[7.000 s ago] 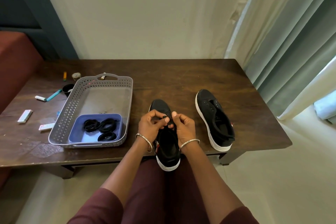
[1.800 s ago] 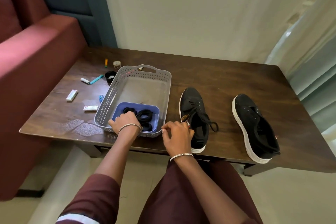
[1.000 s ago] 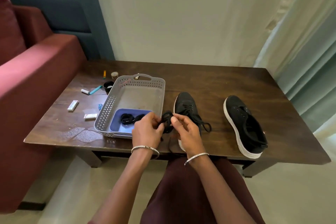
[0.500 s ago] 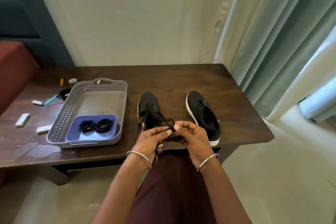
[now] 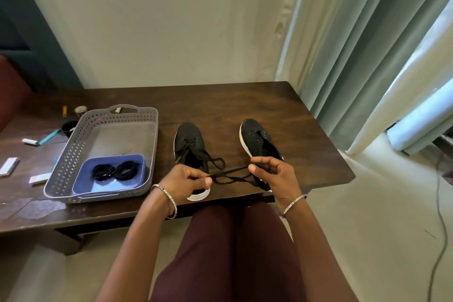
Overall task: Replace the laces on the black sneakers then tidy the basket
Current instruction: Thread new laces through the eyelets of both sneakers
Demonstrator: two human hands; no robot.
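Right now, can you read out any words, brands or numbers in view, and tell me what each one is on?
No text here can be read.
The laced sneaker and the unlaced sneaker: no brand or label shows.
The grey basket: no marking shows.
The white packet beside the basket and the white packet near the table's left end: any print is too small and blurred to read.

Left hand (image 5: 186, 181): fingers curled, thumb pinching lace (image 5: 230, 175). Right hand (image 5: 272, 174): apart to the right, fingertips pinching same lace. Forearms reach forward.
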